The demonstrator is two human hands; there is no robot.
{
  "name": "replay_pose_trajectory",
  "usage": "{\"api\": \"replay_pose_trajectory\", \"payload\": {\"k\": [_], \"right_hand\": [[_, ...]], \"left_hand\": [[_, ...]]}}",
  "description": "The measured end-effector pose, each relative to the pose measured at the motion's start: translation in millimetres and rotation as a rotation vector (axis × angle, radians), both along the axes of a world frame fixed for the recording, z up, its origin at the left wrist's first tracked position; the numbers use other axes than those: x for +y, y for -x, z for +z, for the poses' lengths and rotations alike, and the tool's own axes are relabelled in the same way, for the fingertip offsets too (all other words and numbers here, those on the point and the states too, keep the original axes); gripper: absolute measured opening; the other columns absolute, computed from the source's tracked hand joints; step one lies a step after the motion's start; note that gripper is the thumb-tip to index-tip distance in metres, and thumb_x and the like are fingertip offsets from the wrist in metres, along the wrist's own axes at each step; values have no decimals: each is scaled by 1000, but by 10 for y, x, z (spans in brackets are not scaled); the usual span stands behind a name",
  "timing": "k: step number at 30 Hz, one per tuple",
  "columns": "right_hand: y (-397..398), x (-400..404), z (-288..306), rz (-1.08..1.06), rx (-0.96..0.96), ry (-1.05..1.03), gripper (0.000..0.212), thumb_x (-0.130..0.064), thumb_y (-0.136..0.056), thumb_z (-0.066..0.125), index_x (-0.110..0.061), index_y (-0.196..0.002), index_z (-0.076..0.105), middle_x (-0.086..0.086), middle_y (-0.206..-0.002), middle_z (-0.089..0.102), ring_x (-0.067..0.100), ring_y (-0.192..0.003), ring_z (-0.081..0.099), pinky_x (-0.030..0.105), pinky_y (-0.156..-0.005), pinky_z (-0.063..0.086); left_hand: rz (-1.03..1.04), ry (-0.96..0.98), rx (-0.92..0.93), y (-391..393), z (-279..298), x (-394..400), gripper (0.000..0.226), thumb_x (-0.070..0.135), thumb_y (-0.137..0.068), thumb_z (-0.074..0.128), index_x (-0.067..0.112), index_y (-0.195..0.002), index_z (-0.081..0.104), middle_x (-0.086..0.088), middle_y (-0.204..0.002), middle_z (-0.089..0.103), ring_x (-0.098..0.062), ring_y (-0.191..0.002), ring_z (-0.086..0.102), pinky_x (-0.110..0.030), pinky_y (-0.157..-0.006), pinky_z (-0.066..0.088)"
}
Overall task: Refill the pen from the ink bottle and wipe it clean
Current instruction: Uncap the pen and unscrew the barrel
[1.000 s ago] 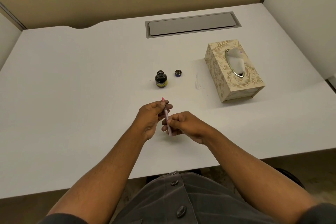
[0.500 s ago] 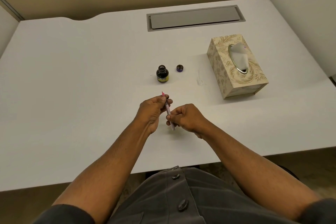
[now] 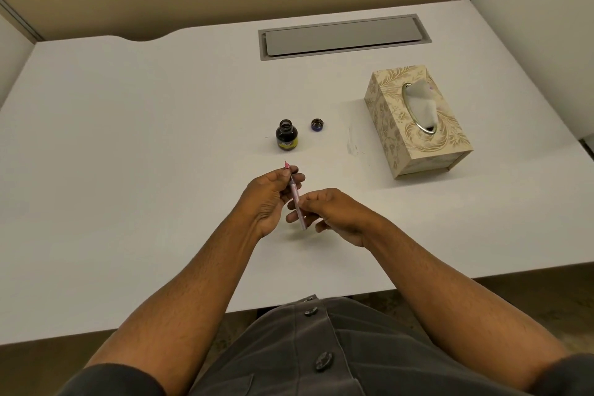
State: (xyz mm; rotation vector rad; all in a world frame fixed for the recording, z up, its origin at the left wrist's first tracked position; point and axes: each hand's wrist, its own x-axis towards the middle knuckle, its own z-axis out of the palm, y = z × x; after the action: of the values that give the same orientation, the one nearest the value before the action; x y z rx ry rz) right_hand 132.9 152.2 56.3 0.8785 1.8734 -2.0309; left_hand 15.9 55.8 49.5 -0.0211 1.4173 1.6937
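A thin pinkish pen (image 3: pixel 297 202) with a pink tip pointing away from me is held above the white desk (image 3: pixel 128 170). My left hand (image 3: pixel 270 199) pinches it near the tip. My right hand (image 3: pixel 334 212) pinches its middle and lower part between thumb and fingers. A small dark ink bottle (image 3: pixel 286 135) with a yellow label stands uncapped a short way beyond the pen tip. Its dark cap (image 3: pixel 317 124) lies upside down just to the bottle's right.
A patterned beige tissue box (image 3: pixel 418 128) with a tissue sticking out stands at the right. A grey cable hatch (image 3: pixel 344 37) is set into the desk at the back. Beige partition walls enclose the desk. A faint smudge marks the desk left of the box.
Both hands keep hold of the pen. The right hand has shifted its fingers a little along the barrel. The view has tilted slightly.
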Motion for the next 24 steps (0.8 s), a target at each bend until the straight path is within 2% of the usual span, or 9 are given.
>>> {"api": "replay_pose_trajectory", "payload": {"k": [4,7,9,13,16,18,21,24], "right_hand": [[-11,27,-6,-19,20,-9,20,-21,-93,60,-6,-100,72,7,-93,77,14,-77,65,28,-69,42],[-7,24,-18,-57,26,-53,11,-23,-86,71,-12,-86,68,7,-88,77,15,-74,63,30,-68,42],[-1,6,-25,-75,23,-87,18,-29,-84,73,-14,-85,64,5,-87,77,16,-74,63,31,-68,42],[16,-23,11,-52,31,-55,31,-42,-93,57,-12,-98,64,1,-92,76,14,-76,60,31,-68,42],[37,-27,45,-26,38,-33,37,-33,-100,43,-7,-107,68,2,-93,76,13,-74,58,28,-66,40],[48,-36,56,-24,39,-23,36,-26,-99,40,-5,-107,68,3,-90,77,13,-73,58,27,-64,40],[59,-40,49,-37,32,-37,29,-23,-95,46,-4,-102,67,3,-89,77,14,-72,59,27,-63,41],[53,-40,15,-72,29,-59,22,-31,-91,61,-10,-96,62,4,-89,77,14,-71,60,28,-64,41]], "left_hand": [[-19,-1,-15,-7,-7,-6,19,8,-99,45,5,-99,64,-9,-89,69,-19,-89,63,-27,-80,50],[-16,-10,-22,-7,-4,5,19,8,-99,45,3,-103,63,-9,-90,69,-20,-90,64,-29,-84,51],[-14,-17,-28,-4,4,18,19,8,-99,45,3,-103,63,-9,-89,69,-20,-90,64,-29,-83,51],[2,-10,-28,16,25,28,19,9,-99,45,5,-99,64,-9,-89,69,-19,-88,64,-27,-76,51],[-9,2,-17,38,19,24,19,10,-100,45,6,-100,64,-8,-89,69,-19,-86,62,-26,-69,50],[-12,-3,-22,40,11,24,19,11,-99,46,5,-100,64,-8,-89,69,-19,-88,62,-29,-73,50],[-6,-8,-28,25,11,28,19,10,-99,45,5,-100,64,-9,-90,69,-20,-90,63,-29,-80,51],[3,-19,-35,30,11,27,20,9,-100,44,4,-101,63,-10,-91,68,-20,-89,63,-29,-80,51]]}}
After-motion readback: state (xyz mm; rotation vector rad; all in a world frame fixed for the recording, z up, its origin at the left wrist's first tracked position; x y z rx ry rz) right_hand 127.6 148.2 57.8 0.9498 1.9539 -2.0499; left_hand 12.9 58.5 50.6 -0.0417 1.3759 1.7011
